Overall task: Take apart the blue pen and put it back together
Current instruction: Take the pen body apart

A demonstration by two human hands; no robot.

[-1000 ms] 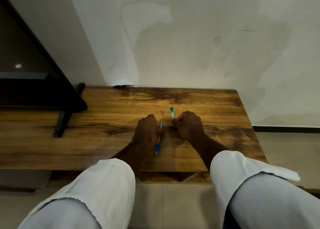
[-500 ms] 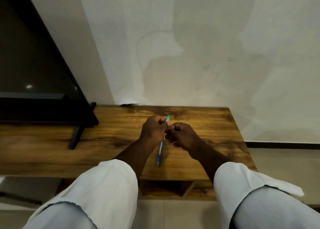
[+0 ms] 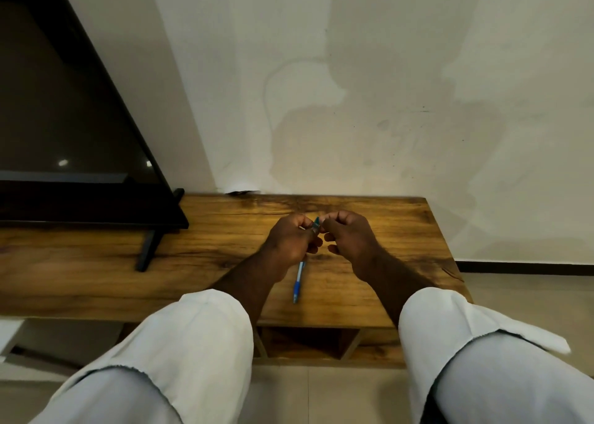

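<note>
Blue rubbery grip near the tip, pale barrel above it, teal top end: your blue pen [image 3: 298, 280] is a slim straight stick, slanting from its near tip up to the far end between your hands. It is over the middle of the worktop [image 3: 96, 263]; cannot tell whether the tip touches the wood.

Your left hand [image 3: 287, 247] has its fingers curled round the upper barrel, hiding that stretch. Your right hand [image 3: 348, 240] is just beside it, fingers curled, thumb and forefinger pinching the teal end.

Worktop: long slab, warm brown wood grain with dark knots and streaks, slight sheen. Far left on it, a glossy black television [image 3: 64, 118] on a thin slanted black leg [image 3: 148, 250]. Behind, a matt off-white wall [image 3: 385, 118], blotchy with stains. Loose white cloth sleeves [image 3: 199, 327] end partway up your forearms. Pale tiled floor [image 3: 530, 295] to the right.
</note>
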